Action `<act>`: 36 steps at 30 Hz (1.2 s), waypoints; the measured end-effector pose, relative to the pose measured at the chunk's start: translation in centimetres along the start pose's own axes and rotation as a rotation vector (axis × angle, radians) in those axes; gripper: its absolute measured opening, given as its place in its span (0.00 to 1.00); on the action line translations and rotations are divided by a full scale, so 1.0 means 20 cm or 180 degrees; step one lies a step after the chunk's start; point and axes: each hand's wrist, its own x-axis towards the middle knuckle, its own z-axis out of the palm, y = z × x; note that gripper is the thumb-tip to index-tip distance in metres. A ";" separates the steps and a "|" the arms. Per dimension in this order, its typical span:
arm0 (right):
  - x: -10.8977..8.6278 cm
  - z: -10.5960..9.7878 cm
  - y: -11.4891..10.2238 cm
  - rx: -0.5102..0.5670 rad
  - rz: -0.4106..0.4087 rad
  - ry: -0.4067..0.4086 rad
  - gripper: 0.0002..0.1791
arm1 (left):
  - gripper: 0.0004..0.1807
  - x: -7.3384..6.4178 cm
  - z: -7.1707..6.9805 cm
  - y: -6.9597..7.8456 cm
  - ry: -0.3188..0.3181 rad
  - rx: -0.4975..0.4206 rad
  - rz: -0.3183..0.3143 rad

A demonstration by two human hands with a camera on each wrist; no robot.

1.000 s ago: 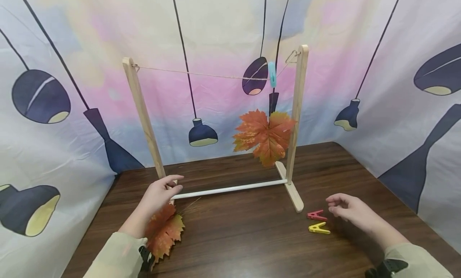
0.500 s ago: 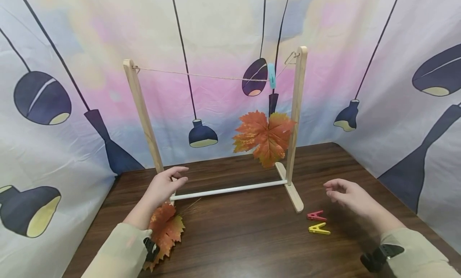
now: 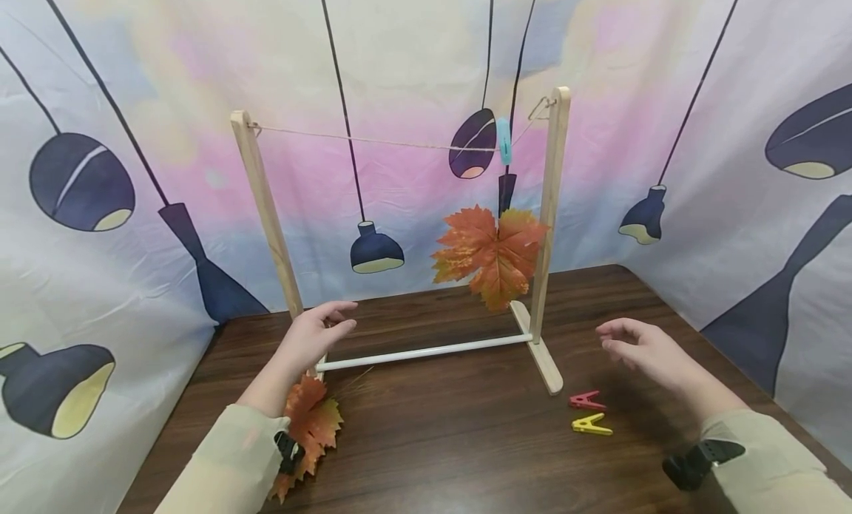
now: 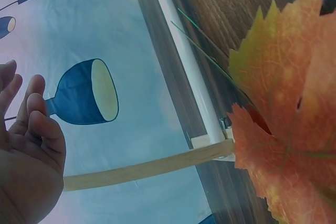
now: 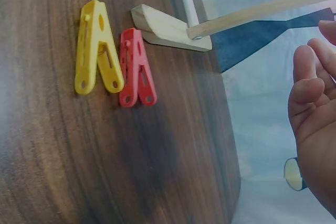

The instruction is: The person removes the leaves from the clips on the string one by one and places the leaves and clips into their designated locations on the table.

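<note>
My left hand (image 3: 314,342) hovers by the foot of the left post, fingers loosely bent around nothing. Below it, partly hidden by the sleeve, an orange artificial maple leaf (image 3: 313,425) lies on the table; the left wrist view shows the leaf (image 4: 294,129) with its green stems. In the air right of the stand is my right hand (image 3: 648,353), holding nothing, its fingers relaxed. A red clothespin (image 3: 587,401) and a yellow clothespin (image 3: 591,424) lie beneath it. Another orange leaf (image 3: 492,255) hangs under a light blue clothespin (image 3: 505,141) on the string.
A wooden stand spans the back, with a left post (image 3: 266,211), a right post (image 3: 551,211) and a string (image 3: 379,140) between their tops. A white rod (image 3: 426,351) joins the feet low down. Printed cloth (image 3: 413,63) encloses the dark wooden table (image 3: 452,440).
Both hands have risen: the left up and slightly right, the right up and away from the clothespins. More of the lying leaf shows. The clothespins and hanging leaf stay in place.
</note>
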 end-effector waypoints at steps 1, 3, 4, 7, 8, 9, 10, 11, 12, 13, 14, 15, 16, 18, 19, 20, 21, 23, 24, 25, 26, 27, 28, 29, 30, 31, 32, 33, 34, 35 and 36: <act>0.00 0.00 0.00 -0.0009 -0.0009 0.0007 0.21 | 0.22 0.00 0.00 0.00 -0.0001 -0.0012 0.0002; 0.01 -0.01 -0.01 -0.0036 -0.0046 0.0025 0.20 | 0.22 0.01 0.00 0.01 0.0009 -0.0020 0.0008; 0.01 -0.01 -0.01 -0.0044 -0.0065 0.0029 0.20 | 0.22 0.01 0.00 0.01 0.0015 -0.0012 0.0010; 0.02 -0.02 -0.03 -0.0040 -0.0094 0.0042 0.20 | 0.21 0.03 0.00 0.03 0.0011 -0.0004 0.0035; 0.02 -0.02 -0.03 -0.0035 -0.0102 0.0041 0.20 | 0.21 0.03 0.00 0.04 0.0015 -0.0009 0.0045; 0.02 -0.02 -0.04 -0.0021 -0.0109 0.0039 0.19 | 0.21 0.04 -0.01 0.05 0.0016 -0.0018 0.0056; 0.02 -0.03 -0.04 -0.0014 -0.0113 0.0040 0.19 | 0.21 0.05 -0.01 0.06 0.0018 -0.0010 0.0079; 0.02 -0.03 -0.04 -0.0005 -0.0117 0.0045 0.19 | 0.21 0.06 -0.01 0.07 0.0013 -0.0015 0.0099; 0.02 -0.03 -0.05 0.0006 -0.0121 0.0048 0.19 | 0.21 0.06 -0.01 0.08 0.0019 -0.0001 0.0126; 0.03 -0.03 -0.05 0.0021 -0.0125 0.0047 0.19 | 0.21 0.07 -0.01 0.09 0.0018 0.0014 0.0151; 0.03 -0.03 -0.06 0.0040 -0.0125 0.0048 0.19 | 0.21 0.08 -0.01 0.10 0.0027 0.0034 0.0166; 0.03 -0.03 -0.06 0.0052 -0.0145 0.0044 0.19 | 0.21 0.09 -0.01 0.11 0.0032 0.0058 0.0190; 0.03 -0.04 -0.07 0.0059 -0.0139 0.0048 0.19 | 0.21 0.09 -0.01 0.12 0.0040 0.0068 0.0208; 0.04 -0.04 -0.08 0.0075 -0.0138 0.0050 0.20 | 0.20 0.10 0.00 0.14 0.0053 0.0043 0.0232; 0.04 -0.04 -0.09 0.0072 -0.0158 0.0055 0.20 | 0.20 0.11 0.00 0.15 0.0045 0.0027 0.0245; 0.05 -0.05 -0.09 0.0057 -0.0163 0.0070 0.20 | 0.20 0.11 0.01 0.16 0.0029 0.0016 0.0259; 0.05 -0.05 -0.10 0.0043 -0.0185 0.0088 0.20 | 0.20 0.11 0.01 0.17 0.0001 -0.0003 0.0276; 0.06 -0.07 -0.12 0.0022 -0.0211 0.0124 0.20 | 0.20 0.12 0.02 0.19 -0.0073 -0.0072 0.0281; 0.06 -0.07 -0.13 0.0018 -0.0236 0.0134 0.21 | 0.20 0.13 0.03 0.19 -0.0110 -0.0097 0.0276; 0.06 -0.08 -0.15 0.0018 -0.0262 0.0142 0.21 | 0.20 0.13 0.03 0.20 -0.0145 -0.0114 0.0272; 0.07 -0.08 -0.16 0.0020 -0.0268 0.0145 0.21 | 0.20 0.14 0.04 0.20 -0.0168 -0.0132 0.0265; 0.07 -0.08 -0.17 0.0019 -0.0291 0.0144 0.21 | 0.21 0.14 0.04 0.21 -0.0182 -0.0156 0.0253; 0.07 -0.09 -0.18 0.0025 -0.0301 0.0142 0.22 | 0.21 0.15 0.04 0.21 -0.0186 -0.0172 0.0243; 0.08 -0.09 -0.19 0.0024 -0.0306 0.0151 0.22 | 0.21 0.15 0.04 0.22 -0.0183 -0.0174 0.0247; 0.09 -0.09 -0.20 0.0015 -0.0321 0.0164 0.22 | 0.22 0.15 0.04 0.23 -0.0181 -0.0183 0.0255; 0.09 -0.10 -0.21 0.0013 -0.0334 0.0184 0.21 | 0.22 0.16 0.04 0.23 -0.0180 -0.0209 0.0268; 0.10 -0.10 -0.22 0.0010 -0.0348 0.0202 0.21 | 0.22 0.16 0.05 0.25 -0.0173 -0.0279 0.0270; 0.10 -0.10 -0.23 0.0012 -0.0367 0.0228 0.21 | 0.22 0.16 0.05 0.26 -0.0168 -0.0387 0.0256; 0.11 -0.10 -0.24 0.0020 -0.0386 0.0248 0.21 | 0.22 0.17 0.05 0.27 -0.0163 -0.0512 0.0239; 0.11 -0.10 -0.25 0.0015 -0.0402 0.0266 0.20 | 0.22 0.17 0.05 0.27 -0.0157 -0.0647 0.0216; 0.12 -0.11 -0.26 0.0021 -0.0418 0.0271 0.20 | 0.22 0.17 0.05 0.28 -0.0153 -0.0786 0.0186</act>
